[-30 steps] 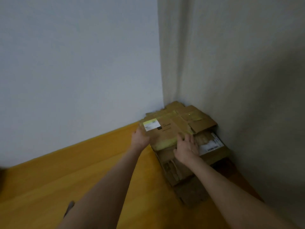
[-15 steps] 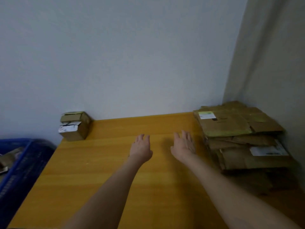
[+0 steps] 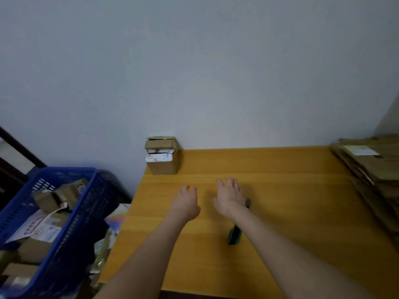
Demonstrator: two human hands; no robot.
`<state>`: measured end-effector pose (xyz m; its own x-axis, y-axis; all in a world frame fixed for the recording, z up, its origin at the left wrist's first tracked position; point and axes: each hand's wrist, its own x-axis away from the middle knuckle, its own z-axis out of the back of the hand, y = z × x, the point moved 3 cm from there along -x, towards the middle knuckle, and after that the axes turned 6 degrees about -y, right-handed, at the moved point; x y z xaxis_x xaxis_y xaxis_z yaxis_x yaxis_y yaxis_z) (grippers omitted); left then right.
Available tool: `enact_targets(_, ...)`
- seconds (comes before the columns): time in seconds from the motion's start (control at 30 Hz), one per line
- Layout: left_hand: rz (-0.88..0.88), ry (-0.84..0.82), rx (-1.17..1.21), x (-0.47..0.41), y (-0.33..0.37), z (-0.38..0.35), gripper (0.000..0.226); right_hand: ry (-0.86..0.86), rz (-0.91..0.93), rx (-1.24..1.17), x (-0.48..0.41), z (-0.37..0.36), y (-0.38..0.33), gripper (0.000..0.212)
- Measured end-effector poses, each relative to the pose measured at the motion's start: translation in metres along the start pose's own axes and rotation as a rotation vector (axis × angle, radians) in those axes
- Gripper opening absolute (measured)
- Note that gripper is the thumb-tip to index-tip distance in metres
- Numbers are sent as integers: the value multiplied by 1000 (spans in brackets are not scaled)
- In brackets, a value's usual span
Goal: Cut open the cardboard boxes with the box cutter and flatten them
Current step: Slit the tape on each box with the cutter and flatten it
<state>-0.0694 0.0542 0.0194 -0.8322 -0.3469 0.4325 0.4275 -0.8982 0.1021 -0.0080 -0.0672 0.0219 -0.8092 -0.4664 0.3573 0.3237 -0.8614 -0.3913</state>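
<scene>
**A:** Which way is the next box from the hands?

**B:** Ahead and to the left. The small box point(image 3: 162, 162) stands upright at the far left corner of the tabletop point(image 3: 291, 190), against the wall and apart from both hands. The left hand point(image 3: 186, 203) is nearer.

**A:** Are the hands holding anything?

**B:** No. Both hover over the wood with the fingers point(image 3: 231, 184) loosely spread and empty.

**A:** And the box cutter?

**B:** The box cutter point(image 3: 235, 235) lies flat under the right forearm, behind the right hand point(image 3: 230, 199). Its green handle shows on the near side, and a dark end pokes out beside the wrist. Its long axis runs near to far, tilted slightly right. The arm hides its middle.

**A:** So what does the next move call for?

**B:** I'd judge the left hand would reach forward-left for the box, while the right would have to draw back for the cutter.

**A:** What else is there?

**B:** Flattened cardboard point(image 3: 371, 169) is stacked at the right edge, well apart. A blue basket point(image 3: 90, 201) of boxes sits to the left of the tabletop.
</scene>
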Motion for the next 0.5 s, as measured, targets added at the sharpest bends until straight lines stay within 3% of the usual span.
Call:
enact_targets(0.3, 7, -45, 132, -50, -96, 13, 61, -55, -26, -39, -51, -36, -76, 61)
enact_targets(0.5, 43, 30, 202, -106, -145, 39, 61, -74, -47, -166, -131, -53, -117, 57)
